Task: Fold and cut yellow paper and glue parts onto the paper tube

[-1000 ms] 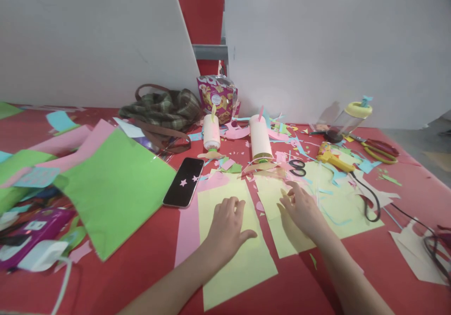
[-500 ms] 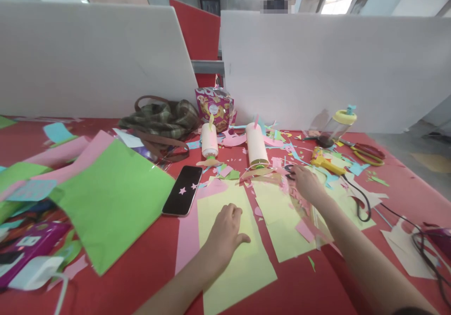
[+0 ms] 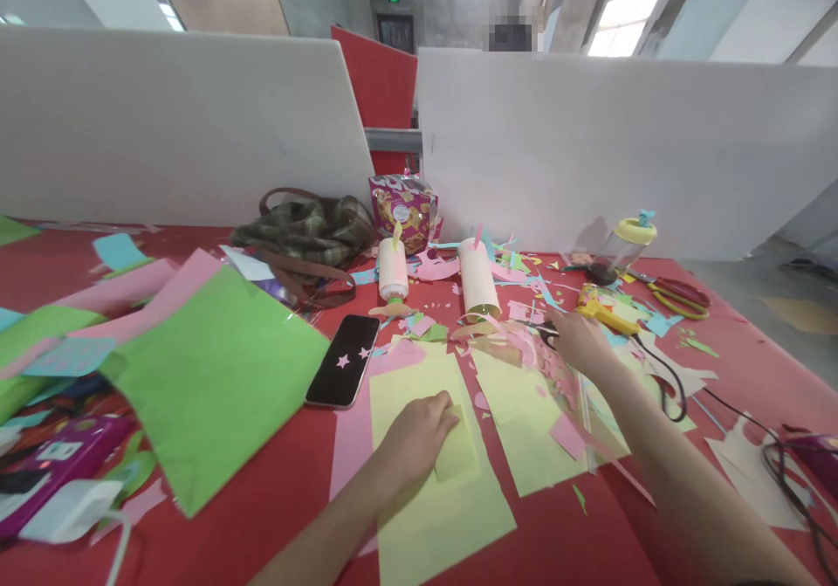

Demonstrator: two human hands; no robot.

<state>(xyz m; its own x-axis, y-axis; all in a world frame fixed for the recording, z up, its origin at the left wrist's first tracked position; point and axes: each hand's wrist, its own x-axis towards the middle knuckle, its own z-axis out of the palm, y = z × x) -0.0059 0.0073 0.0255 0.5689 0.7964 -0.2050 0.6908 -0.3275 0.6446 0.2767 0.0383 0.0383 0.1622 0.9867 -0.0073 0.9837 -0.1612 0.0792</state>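
Observation:
My left hand (image 3: 419,433) is closed at the fingertips on a small yellow paper piece (image 3: 459,453), just over a larger pale yellow sheet (image 3: 451,529). Farther right, my right hand (image 3: 580,341) grips small black-handled scissors (image 3: 546,334) among pink paper scraps; its fingers partly hide the handles. A second pale yellow sheet (image 3: 524,459) lies between the hands. To the left of the yellow sheets is a black phone (image 3: 341,368) with two pink paper stars on it.
Two white paper rolls (image 3: 394,269) stand ahead, before a purple snack bag (image 3: 404,210). Green paper (image 3: 216,376) covers the left. At right are a yellow glue gun (image 3: 608,317), its cord, a yellow-lidded bottle (image 3: 619,250) and red-and-yellow-handled scissors (image 3: 681,296). White partitions rise behind.
My left hand's thumb and fingers, apart before, have closed on the small yellow paper piece. My right hand has taken hold of the black-handled scissors. The camera view has tilted up slightly.

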